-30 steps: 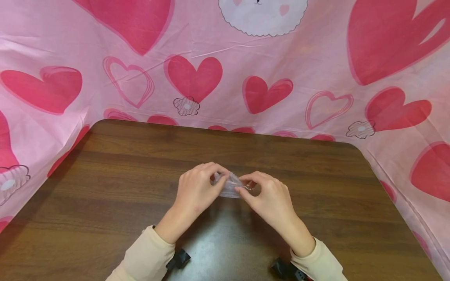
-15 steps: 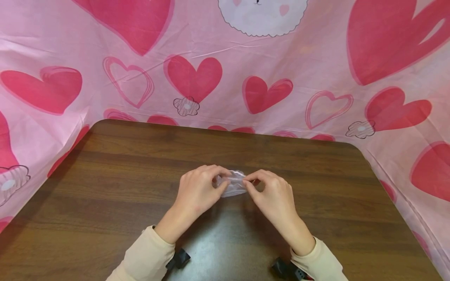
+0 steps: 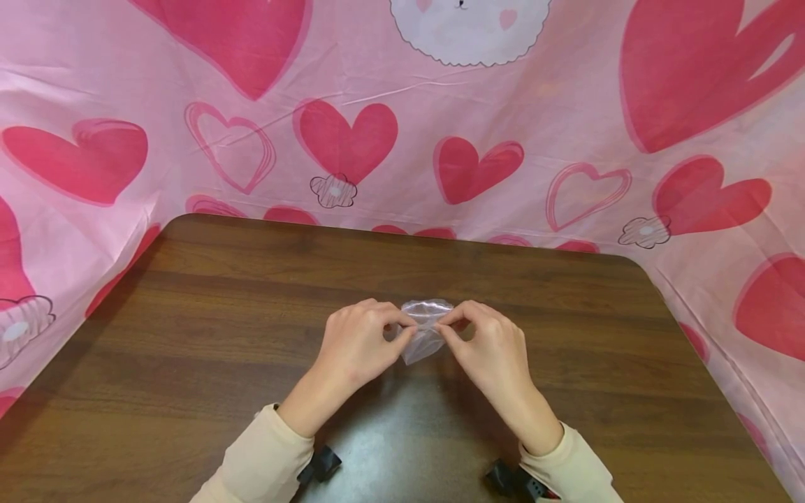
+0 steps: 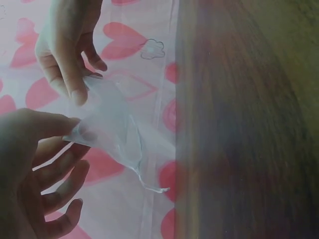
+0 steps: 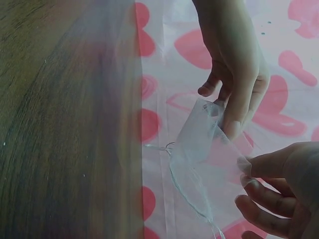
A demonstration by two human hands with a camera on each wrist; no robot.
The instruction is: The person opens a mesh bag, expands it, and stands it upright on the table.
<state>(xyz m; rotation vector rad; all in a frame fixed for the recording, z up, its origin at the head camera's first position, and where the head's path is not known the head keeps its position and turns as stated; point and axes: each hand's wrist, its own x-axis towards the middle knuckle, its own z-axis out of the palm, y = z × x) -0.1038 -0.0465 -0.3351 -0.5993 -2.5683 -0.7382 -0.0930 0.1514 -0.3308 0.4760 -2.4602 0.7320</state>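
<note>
A small sheer whitish mesh drawstring pouch (image 3: 428,311) is stretched between both hands over the table. My left hand (image 3: 357,342) pinches its left edge between thumb and forefinger. Opposite it, thumb and forefinger of my right hand (image 3: 489,344) pinch the right edge. The left wrist view shows the pouch (image 4: 108,117) pulled into a flat spread, its thin pale cord (image 4: 139,154) dangling from it. In the right wrist view the cord (image 5: 183,191) runs down along the mesh, while the right hand's other fingers (image 5: 264,216) are bent loosely. Nothing shows inside the see-through fabric.
Beneath the hands lies a dark brown wooden table (image 3: 251,279) with rounded far corners. Pink cloth (image 3: 415,105) printed with red hearts hangs behind it and along both sides. Small black devices (image 3: 321,464) sit at the wrists, beside the beige sleeves (image 3: 258,461).
The pouch has gone from bunched to spread wider between the hands. My right hand has shifted its pinch to the edge, and the left fingertips have moved slightly right.
</note>
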